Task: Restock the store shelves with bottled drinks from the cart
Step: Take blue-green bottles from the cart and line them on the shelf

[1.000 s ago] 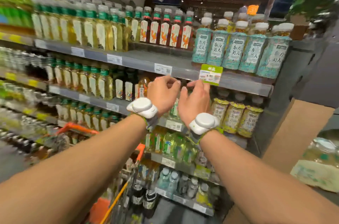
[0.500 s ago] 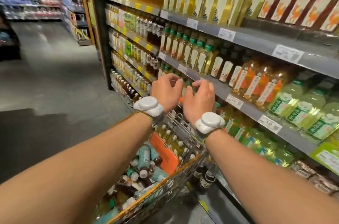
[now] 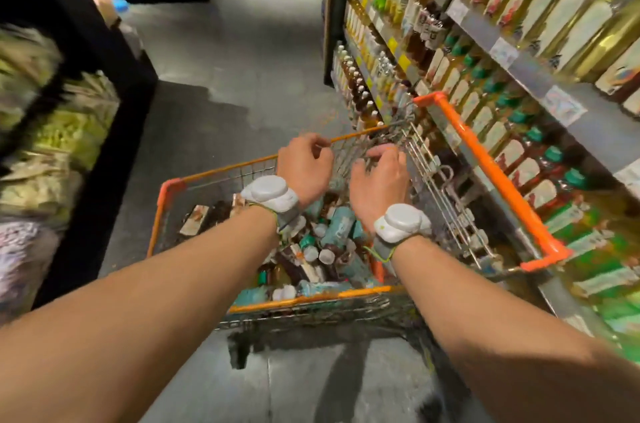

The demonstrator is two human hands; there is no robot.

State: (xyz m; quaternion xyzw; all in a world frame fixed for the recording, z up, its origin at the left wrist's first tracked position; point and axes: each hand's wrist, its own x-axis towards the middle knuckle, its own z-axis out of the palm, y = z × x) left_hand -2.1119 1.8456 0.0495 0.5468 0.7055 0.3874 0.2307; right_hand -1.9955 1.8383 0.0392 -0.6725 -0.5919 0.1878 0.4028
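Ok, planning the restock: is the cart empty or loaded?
Loaded: the cart holds many bottles, lying jumbled on their sides.

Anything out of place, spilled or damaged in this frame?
Only the bottles in the cart: they lie jumbled on their sides in a heap, not upright. No spill shows. The shelf bottles stand in tidy rows; blur hides finer detail.

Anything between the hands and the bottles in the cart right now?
Nothing visible: the left hand and right hand hover over the open-topped orange-rimmed wire cart, directly above its loose teal and brown bottles.
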